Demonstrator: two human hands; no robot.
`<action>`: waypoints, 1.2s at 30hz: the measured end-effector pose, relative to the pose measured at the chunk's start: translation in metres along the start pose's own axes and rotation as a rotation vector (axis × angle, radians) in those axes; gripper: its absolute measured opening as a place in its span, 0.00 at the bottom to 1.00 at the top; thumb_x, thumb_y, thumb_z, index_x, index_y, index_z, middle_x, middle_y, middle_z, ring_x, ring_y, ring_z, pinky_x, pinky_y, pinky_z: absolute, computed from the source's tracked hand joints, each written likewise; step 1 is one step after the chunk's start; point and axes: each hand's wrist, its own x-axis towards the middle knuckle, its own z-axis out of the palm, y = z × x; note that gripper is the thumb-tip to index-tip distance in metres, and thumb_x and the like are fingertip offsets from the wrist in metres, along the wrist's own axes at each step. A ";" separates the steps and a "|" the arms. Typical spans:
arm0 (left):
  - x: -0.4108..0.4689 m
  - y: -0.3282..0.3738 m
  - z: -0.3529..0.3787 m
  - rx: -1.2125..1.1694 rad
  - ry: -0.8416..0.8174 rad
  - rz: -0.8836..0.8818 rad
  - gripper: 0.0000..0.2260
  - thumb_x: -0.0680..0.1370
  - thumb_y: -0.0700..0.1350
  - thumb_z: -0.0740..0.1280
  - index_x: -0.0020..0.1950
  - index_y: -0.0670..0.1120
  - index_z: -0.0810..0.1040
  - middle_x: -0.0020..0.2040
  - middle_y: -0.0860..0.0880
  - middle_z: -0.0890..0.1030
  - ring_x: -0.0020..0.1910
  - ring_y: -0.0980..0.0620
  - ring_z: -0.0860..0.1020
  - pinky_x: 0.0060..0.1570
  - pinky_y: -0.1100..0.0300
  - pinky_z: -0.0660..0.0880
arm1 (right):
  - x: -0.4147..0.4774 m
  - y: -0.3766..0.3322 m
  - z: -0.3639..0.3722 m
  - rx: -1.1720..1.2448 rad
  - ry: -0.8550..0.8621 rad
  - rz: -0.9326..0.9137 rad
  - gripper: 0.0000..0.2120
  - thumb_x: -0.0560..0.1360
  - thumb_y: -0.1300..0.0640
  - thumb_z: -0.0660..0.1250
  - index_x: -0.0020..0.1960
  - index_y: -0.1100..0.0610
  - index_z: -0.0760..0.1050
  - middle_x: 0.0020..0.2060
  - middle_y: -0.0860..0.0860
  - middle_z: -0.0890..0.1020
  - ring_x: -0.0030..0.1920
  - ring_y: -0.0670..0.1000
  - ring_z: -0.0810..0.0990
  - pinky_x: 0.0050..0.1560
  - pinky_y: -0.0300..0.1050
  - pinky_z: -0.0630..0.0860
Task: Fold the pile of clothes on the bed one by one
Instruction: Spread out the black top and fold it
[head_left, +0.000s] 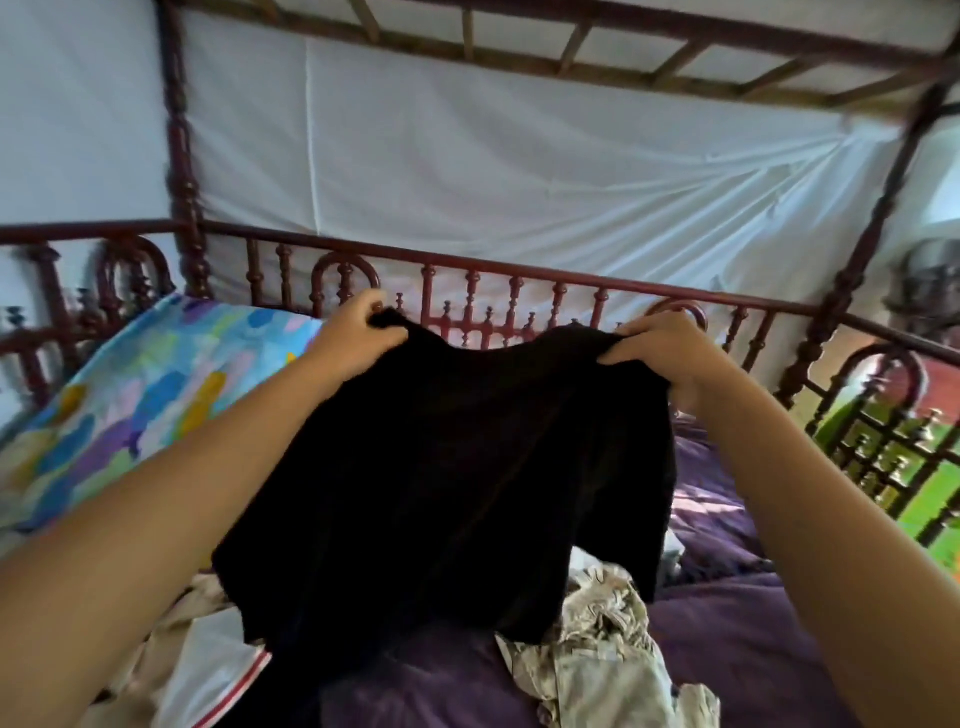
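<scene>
A black garment (447, 478) hangs spread out in the air above the bed. My left hand (358, 332) pinches its upper left corner. My right hand (670, 353) grips its upper right corner, fingers curled over the cloth. The garment's lower part drapes down over the pile of clothes. Of that pile I see a pale patterned garment (597, 654) at the lower right and a beige and white piece with a red stripe (208, 665) at the lower left. The middle of the pile is hidden behind the black cloth.
The bed has a purple cover (737, 613) and a dark red spindle rail (493, 291) along its far side. A pillow with bright colour patches (145, 395) leans at the left. White sheeting (467, 156) hangs behind the frame.
</scene>
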 end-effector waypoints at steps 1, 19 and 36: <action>-0.011 0.000 0.014 -0.006 -0.073 -0.033 0.20 0.75 0.41 0.68 0.66 0.43 0.71 0.62 0.43 0.75 0.61 0.44 0.74 0.62 0.51 0.70 | -0.001 0.005 0.009 0.068 -0.043 0.069 0.06 0.67 0.72 0.70 0.34 0.64 0.76 0.32 0.58 0.79 0.40 0.59 0.79 0.49 0.54 0.79; -0.082 -0.036 0.097 -0.781 -0.289 -0.730 0.10 0.77 0.47 0.67 0.49 0.40 0.78 0.41 0.42 0.81 0.38 0.48 0.80 0.34 0.58 0.77 | -0.040 0.098 0.141 0.179 -0.365 0.030 0.21 0.72 0.73 0.65 0.63 0.63 0.74 0.48 0.54 0.79 0.46 0.50 0.77 0.44 0.32 0.74; -0.050 -0.030 0.000 -0.385 -0.442 -0.301 0.12 0.72 0.35 0.64 0.30 0.44 0.80 0.29 0.49 0.80 0.29 0.58 0.79 0.31 0.70 0.74 | -0.013 0.192 0.189 -0.044 -0.886 -0.171 0.49 0.65 0.63 0.77 0.76 0.48 0.51 0.72 0.47 0.60 0.71 0.47 0.59 0.71 0.47 0.60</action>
